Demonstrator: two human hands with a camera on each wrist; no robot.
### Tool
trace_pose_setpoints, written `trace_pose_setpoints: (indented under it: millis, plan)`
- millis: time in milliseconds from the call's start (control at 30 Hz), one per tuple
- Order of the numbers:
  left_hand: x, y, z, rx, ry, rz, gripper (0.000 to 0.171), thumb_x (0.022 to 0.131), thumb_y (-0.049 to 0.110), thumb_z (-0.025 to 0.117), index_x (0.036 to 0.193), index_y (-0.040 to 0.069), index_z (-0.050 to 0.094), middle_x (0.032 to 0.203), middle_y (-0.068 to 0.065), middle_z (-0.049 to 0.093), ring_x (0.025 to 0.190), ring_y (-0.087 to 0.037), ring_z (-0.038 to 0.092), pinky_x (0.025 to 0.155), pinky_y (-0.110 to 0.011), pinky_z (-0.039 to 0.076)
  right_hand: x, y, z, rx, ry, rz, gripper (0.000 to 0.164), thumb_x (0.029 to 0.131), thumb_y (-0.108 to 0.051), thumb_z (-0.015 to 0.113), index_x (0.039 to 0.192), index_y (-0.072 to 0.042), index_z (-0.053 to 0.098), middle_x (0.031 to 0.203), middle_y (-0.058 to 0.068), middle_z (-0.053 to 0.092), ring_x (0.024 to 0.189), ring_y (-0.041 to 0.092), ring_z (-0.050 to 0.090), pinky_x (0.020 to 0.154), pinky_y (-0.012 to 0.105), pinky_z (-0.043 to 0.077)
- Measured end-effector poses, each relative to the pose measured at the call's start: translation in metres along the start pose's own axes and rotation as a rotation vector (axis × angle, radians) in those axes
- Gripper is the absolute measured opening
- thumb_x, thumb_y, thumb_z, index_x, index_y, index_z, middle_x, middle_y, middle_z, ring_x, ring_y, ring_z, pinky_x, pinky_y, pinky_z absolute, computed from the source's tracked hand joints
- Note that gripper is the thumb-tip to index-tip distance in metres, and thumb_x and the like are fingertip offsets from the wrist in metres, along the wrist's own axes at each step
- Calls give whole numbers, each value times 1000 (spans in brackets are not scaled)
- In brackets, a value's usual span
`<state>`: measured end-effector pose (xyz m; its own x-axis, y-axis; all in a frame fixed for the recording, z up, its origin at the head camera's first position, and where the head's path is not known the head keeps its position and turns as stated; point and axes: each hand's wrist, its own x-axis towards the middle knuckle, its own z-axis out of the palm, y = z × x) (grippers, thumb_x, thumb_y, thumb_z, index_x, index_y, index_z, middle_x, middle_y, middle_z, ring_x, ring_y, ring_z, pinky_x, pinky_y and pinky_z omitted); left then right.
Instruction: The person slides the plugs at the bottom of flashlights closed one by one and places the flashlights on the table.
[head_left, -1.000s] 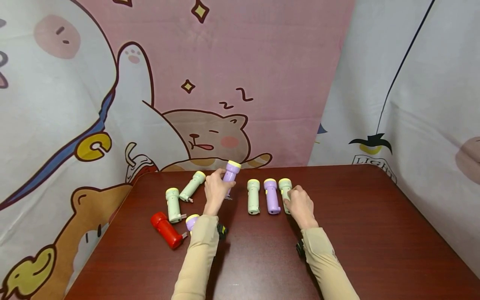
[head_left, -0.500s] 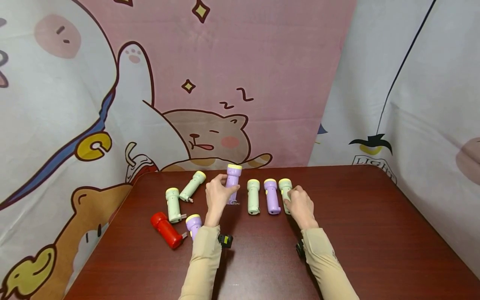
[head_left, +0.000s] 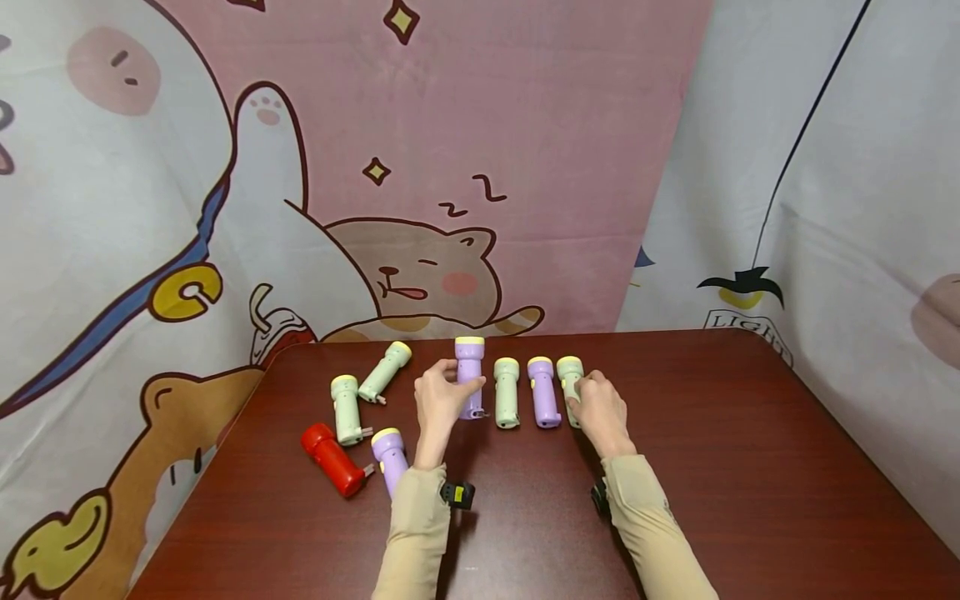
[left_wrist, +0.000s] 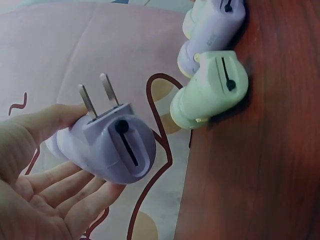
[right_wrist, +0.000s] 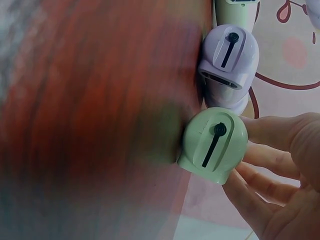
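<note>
My left hand [head_left: 438, 404] grips a purple flashlight [head_left: 470, 367] with a yellow rim, thumb on one side and fingers on the other. Two metal prongs [left_wrist: 87, 101] stick out of its tail end in the left wrist view. Its lens end points toward the wall. To its right, a green flashlight [head_left: 507, 396] and another purple flashlight [head_left: 543, 393] lie side by side on the table. My right hand [head_left: 602, 412] holds the green flashlight [right_wrist: 215, 145] at the right end of this row, thumb and fingers on its sides. A black slider shows on its tail.
On the left lie two green flashlights [head_left: 346, 410], a red flashlight [head_left: 334, 460] and a purple flashlight [head_left: 390, 458] partly hidden by my left sleeve. Prongs stick out of the green and red ones. A printed cloth [head_left: 570, 167] hangs behind the dark wooden table [head_left: 750, 467].
My left hand has brought the purple flashlight down and slightly right, straightening it beside the row. More of the purple flashlight by my sleeve is uncovered. My right hand has stayed put.
</note>
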<state>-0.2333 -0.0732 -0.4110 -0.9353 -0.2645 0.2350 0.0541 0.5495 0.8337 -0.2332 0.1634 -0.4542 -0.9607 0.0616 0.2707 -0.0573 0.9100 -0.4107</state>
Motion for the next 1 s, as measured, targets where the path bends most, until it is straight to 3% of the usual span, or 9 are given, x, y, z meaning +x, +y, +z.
trace_pose_setpoints:
  millis: [300,600,733,1000]
  plan:
    - [-8,2,3,-4,8,-24,49,65,30,85,103,2,70,91,-14,74,88,-29,69,75,-41,52,0,1,0,3,12,-5,13,81,-16,72,85,-4,67,99,16,62,84,36,63,62,49,50]
    - [-14,3,5,2,38,19,48,64,31,84,97,0,70,85,-15,74,79,-29,69,68,-38,52,-3,-3,-1,37,67,-38,23,80,-16,73,98,-1,71,99,16,65,84,34,65,66,50,52]
    - [-12,2,7,1,21,-11,48,65,33,85,98,1,71,87,-14,74,83,-29,70,71,-39,53,-6,-14,-6,64,109,-132,27,78,-14,76,101,-2,71,100,14,66,85,32,66,66,48,53]
    - [-12,4,9,-2,13,-32,48,65,35,85,97,2,71,87,-13,74,81,-26,70,70,-38,53,-15,-41,-13,80,117,-421,35,74,-12,79,107,-7,68,101,7,66,81,26,67,66,41,52]
